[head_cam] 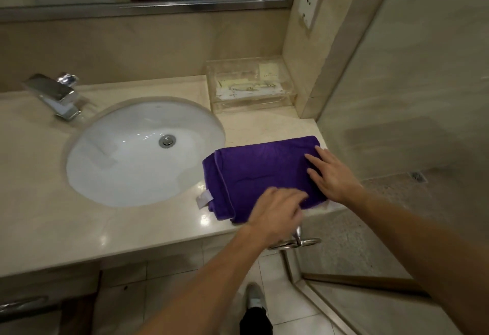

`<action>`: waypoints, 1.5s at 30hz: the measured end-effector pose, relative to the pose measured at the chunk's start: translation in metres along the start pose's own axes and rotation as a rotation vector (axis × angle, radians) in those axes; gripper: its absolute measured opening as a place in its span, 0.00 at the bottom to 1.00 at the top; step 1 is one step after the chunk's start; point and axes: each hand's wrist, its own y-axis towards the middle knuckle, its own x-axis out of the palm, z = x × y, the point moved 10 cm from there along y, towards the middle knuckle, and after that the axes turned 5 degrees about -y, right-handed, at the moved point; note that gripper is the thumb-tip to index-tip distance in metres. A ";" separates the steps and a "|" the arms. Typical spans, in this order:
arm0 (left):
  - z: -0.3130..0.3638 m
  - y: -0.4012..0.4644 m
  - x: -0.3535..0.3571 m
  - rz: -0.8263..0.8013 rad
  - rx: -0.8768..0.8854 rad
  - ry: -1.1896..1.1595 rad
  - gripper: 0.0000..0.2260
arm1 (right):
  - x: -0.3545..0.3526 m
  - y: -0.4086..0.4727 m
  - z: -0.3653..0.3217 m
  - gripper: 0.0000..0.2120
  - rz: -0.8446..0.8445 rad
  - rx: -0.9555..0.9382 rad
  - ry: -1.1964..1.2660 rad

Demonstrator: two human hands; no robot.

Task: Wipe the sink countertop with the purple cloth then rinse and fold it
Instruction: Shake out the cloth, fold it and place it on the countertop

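The purple cloth (pixel 262 173) lies folded into a rectangle on the beige countertop (pixel 79 226), just right of the white sink basin (pixel 143 152), with a white tag sticking out at its near left corner. My right hand (pixel 333 176) lies flat on the cloth's right end, fingers straight and spread. Over the cloth's near edge is my left hand (pixel 277 211), motion-blurred, fingers extended and resting on the fabric.
A chrome faucet (pixel 55 96) stands at the back left. A clear plastic box (pixel 248 83) with paper packets sits in the back right corner. A glass shower panel (pixel 412 96) borders the counter on the right, a chrome towel ring (pixel 296 242) hangs below the front edge, and a mirror hangs above.
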 end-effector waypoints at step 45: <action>-0.105 0.040 0.011 0.111 -0.442 0.267 0.32 | -0.005 0.019 0.020 0.36 0.174 0.603 0.674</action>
